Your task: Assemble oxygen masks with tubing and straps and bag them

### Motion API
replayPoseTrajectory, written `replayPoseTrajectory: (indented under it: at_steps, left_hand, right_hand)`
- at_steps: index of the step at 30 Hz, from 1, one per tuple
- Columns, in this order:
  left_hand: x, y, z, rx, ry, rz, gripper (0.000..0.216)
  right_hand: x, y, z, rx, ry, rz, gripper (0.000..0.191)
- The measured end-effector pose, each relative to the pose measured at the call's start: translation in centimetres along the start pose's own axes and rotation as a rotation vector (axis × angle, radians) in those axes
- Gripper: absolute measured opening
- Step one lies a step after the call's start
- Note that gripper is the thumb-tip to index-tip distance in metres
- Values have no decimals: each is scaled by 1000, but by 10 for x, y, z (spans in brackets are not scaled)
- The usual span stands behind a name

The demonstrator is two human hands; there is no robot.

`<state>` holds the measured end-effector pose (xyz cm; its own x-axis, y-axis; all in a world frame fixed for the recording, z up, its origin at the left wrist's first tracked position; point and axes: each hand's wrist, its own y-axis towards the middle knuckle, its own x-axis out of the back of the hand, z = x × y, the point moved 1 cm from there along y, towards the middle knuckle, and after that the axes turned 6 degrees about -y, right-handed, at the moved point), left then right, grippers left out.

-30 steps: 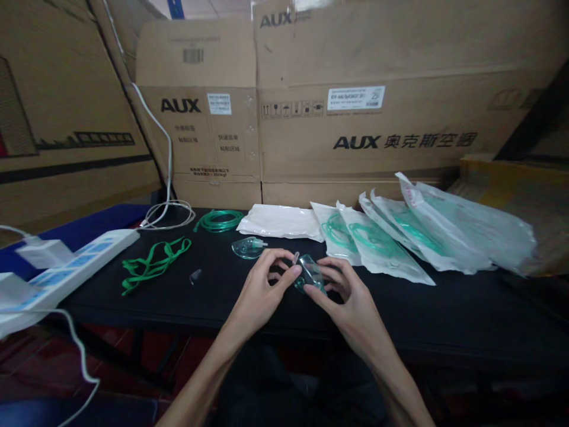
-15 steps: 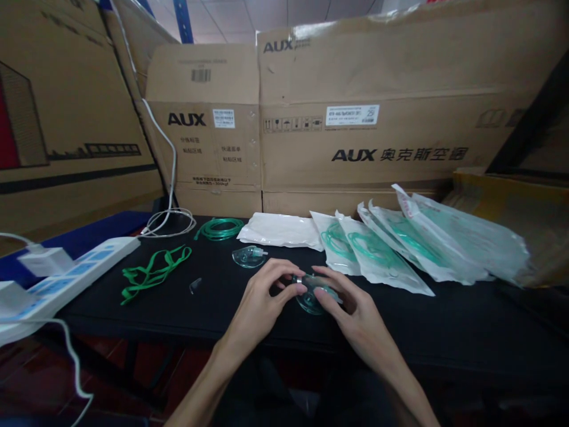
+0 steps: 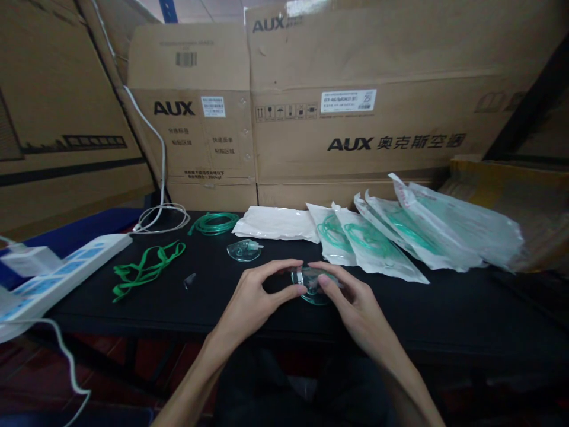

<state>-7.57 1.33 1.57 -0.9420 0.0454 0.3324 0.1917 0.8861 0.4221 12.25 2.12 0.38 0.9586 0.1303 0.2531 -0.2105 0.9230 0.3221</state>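
Between my two hands, over the near edge of the black table, is a clear greenish oxygen mask (image 3: pixel 315 298) with a shiny metal nose strip (image 3: pixel 299 276). My left hand (image 3: pixel 252 292) pinches its left end near the strip, thumb below and fingers above. My right hand (image 3: pixel 353 299) grips the other side, its thumb lying on the clear plastic and its fingers partly hiding it. Just beyond my left hand lies a second clear mask (image 3: pixel 244 250) with a pale connector. A small clear plastic piece (image 3: pixel 189 280) rests farther left.
Green elastic straps (image 3: pixel 149 270) and a coil of green tubing (image 3: pixel 214 224) lie at left. A white power strip (image 3: pixel 73 276) stands on the left edge. Behind my hands are a white packet (image 3: pixel 275 224) and several bagged tubing sets (image 3: pixel 377 246). Cardboard boxes (image 3: pixel 293 154) wall the back.
My view has tipped slightly down and shifted. Both hands stay on the mask, with my left fingers now straighter along its top edge.
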Motion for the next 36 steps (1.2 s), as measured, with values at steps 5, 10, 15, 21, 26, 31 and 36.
replayPoseTrajectory:
  at_steps: [5,10,15,21,26,31,36]
  left_hand:
    - [0,0,-1,-19,10,9,33]
    - [1,1,-1,-32,36,15,29]
    - [0,0,-1,-32,66,9,25]
    - [0,-1,-1,-96,41,-15,27]
    - [-1,-1,-2,-152,58,-24,25]
    - [-3,-1,-3,-178,67,30,29]
    - [-2,-1,-2,-218,99,21,26]
  right_hand:
    - [1,0,-1,-4,0,15,30]
    - [2,0,-1,0,-35,24,32]
    - [2,0,0,2,-49,24,33]
    - [2,1,-1,1,-11,15,33]
    - [0,1,-1,-14,-25,0,33]
    - [-1,1,0,-26,-42,-33,34]
    - [0,0,-1,-26,-74,-46,33]
